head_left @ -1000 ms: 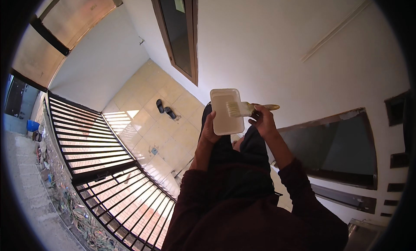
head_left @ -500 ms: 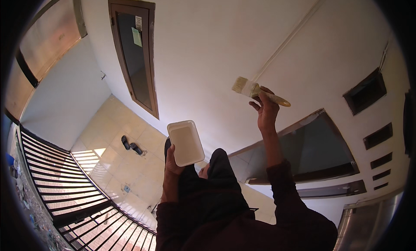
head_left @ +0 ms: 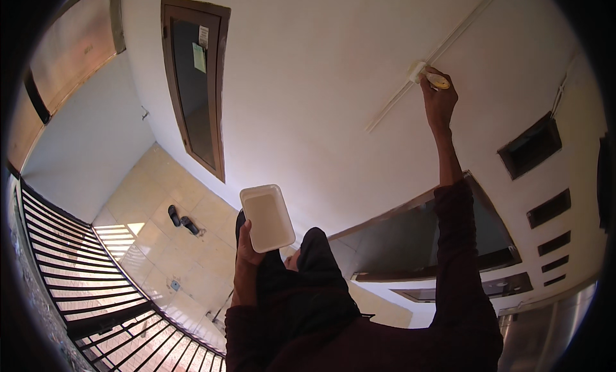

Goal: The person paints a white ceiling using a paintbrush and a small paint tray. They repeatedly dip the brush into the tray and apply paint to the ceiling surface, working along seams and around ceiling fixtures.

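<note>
My left hand (head_left: 249,243) grips a white rectangular tub (head_left: 269,218) by its near-left side, with pale liquid like paint inside it. Stretched out to the upper right, my right hand (head_left: 440,101) is closed round the handle of a paintbrush (head_left: 438,81). The brush head touches, or nearly touches, the white wall (head_left: 333,70) at a thin raised strip (head_left: 463,26) that runs slantwise up it. My own hand hides part of the brush handle.
A brown-framed narrow window (head_left: 221,96) is set in the wall on the left. Below my right arm is a wide dark window (head_left: 436,234). Black sandals (head_left: 181,220) lie on the tiled floor (head_left: 144,253), beside a barred metal gate (head_left: 83,256). Small dark openings (head_left: 548,208) line the right.
My right hand has moved up and to the right, bringing the brush from in front of the wall onto the raised strip. The view has shifted slightly; my left hand still holds the tub.
</note>
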`<state>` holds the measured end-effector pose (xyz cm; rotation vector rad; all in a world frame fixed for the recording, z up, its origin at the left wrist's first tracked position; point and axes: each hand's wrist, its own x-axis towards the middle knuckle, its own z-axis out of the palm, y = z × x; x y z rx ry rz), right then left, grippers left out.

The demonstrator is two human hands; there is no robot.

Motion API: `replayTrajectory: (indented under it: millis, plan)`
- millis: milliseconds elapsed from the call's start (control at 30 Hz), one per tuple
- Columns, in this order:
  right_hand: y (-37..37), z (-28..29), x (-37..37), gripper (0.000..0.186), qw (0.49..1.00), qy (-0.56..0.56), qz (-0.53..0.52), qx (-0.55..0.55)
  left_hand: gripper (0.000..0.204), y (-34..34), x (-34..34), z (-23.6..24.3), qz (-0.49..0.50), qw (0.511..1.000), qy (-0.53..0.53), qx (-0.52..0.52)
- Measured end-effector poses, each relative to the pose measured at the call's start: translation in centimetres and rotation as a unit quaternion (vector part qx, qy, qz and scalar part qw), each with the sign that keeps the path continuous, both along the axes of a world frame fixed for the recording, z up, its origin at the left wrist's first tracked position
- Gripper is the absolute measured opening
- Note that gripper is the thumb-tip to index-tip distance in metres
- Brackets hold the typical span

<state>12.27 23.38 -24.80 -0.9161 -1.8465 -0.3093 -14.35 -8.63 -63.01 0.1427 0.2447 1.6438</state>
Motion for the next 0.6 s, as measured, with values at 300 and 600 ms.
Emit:
replayTrajectory:
  millis: [300,600]
  plan:
    - [0.5,5.8,-0.9,0.028,0.962,-0.160,-0.045,0.216,0.059,-0.1,0.1,-0.2,0.001,1.000,0.010,-0.010]
    - [-0.5,-7.5,-1.1,0.026,0.976,-0.211,-0.023,0.053,0.062,-0.1,-0.1,-0.6,-0.007,1.000,0.014,0.005]
